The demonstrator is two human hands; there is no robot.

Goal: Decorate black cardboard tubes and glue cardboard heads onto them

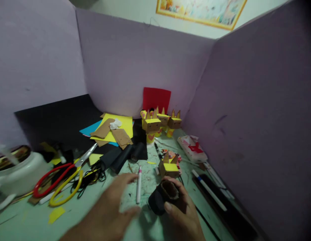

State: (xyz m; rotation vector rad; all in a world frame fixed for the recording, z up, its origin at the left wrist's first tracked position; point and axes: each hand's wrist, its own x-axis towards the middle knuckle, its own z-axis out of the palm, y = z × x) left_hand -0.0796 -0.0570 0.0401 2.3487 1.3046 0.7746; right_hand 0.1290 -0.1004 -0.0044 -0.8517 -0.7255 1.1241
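Observation:
My right hand (181,209) is closed around a short black paper tube (157,201), its brown-rimmed opening tilted up. To the left, my left hand (112,204) is slightly blurred, thumb and fingers apart with nothing between them. Close beside its fingertips lies a white and pink pen (139,185). Just beyond the tube sits a small cardboard box head (168,166) with a yellow top and two pointed ears. Several finished figures with similar heads and yellow bodies, among them one cardboard figure (152,127), stand farther back.
Red and yellow-handled scissors (78,164), black cord (95,175) and black rolls (122,157) lie left. A white pot (22,174) stands far left. Yellow paper (127,122) and cardboard pieces are behind. A white pen (210,190) and tissue pack (192,150) are right. Purple panels (145,63) enclose the table.

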